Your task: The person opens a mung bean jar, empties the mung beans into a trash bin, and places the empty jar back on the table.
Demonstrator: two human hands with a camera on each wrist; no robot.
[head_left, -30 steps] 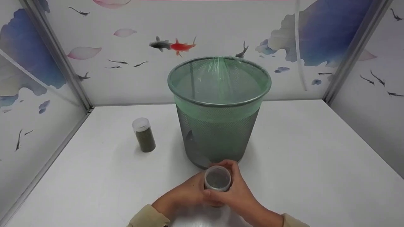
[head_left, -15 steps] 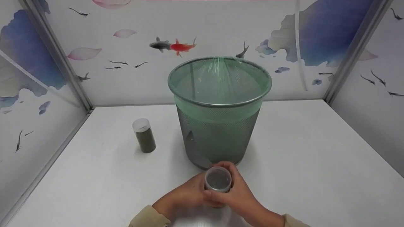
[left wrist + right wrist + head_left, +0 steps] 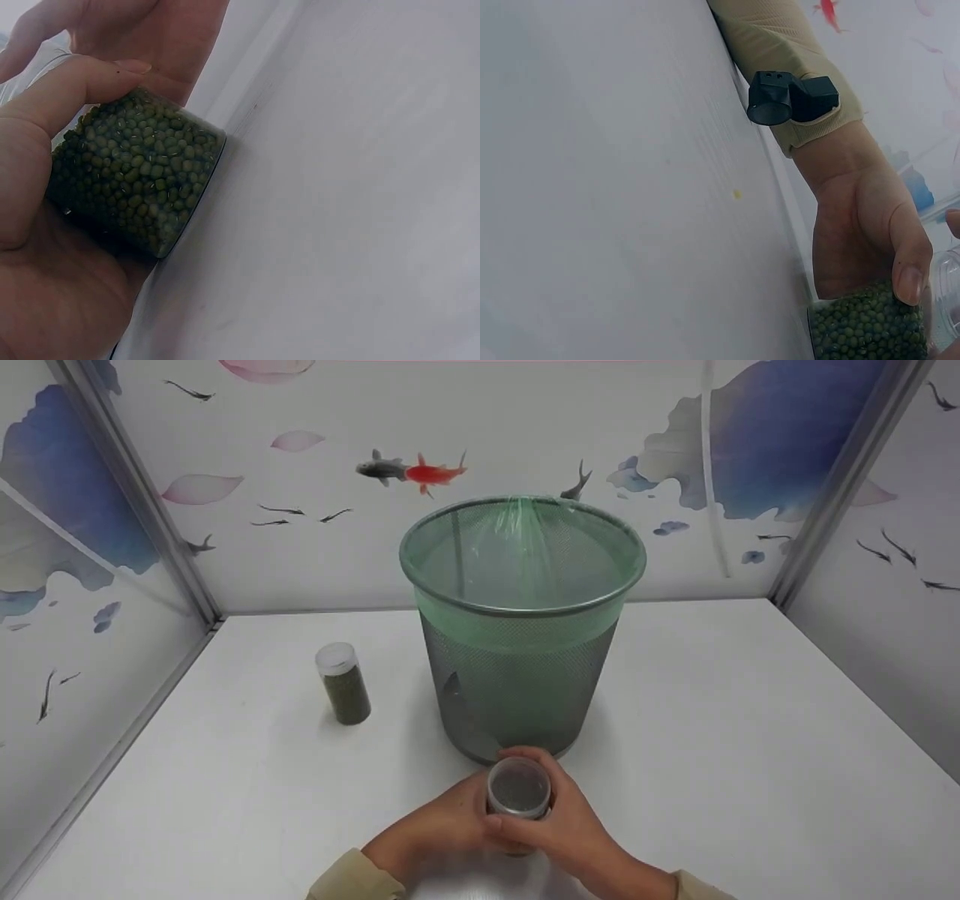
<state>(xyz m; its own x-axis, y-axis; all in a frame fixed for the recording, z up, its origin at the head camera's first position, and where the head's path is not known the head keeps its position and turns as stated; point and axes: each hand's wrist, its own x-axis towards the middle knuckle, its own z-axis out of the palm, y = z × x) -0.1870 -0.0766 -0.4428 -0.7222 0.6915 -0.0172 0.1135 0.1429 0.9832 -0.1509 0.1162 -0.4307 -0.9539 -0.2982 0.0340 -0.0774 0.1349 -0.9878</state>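
Observation:
A clear plastic jar of green mung beans stands upright on the white table, close to the front of the bin. My left hand grips the jar's lower body, its thumb lying across the beans in the left wrist view. Around the top of the jar, my right hand curls its fingers and thumb at the rim. The left wrist view shows the beans through the jar wall. Only small parts of the right hand's fingers appear in the right wrist view. Whether the top turns cannot be told.
A mesh waste bin with a green liner stands just beyond my hands. Left of it, a second clear-topped jar with dark green contents stands on the table. Printed panels enclose the back and sides.

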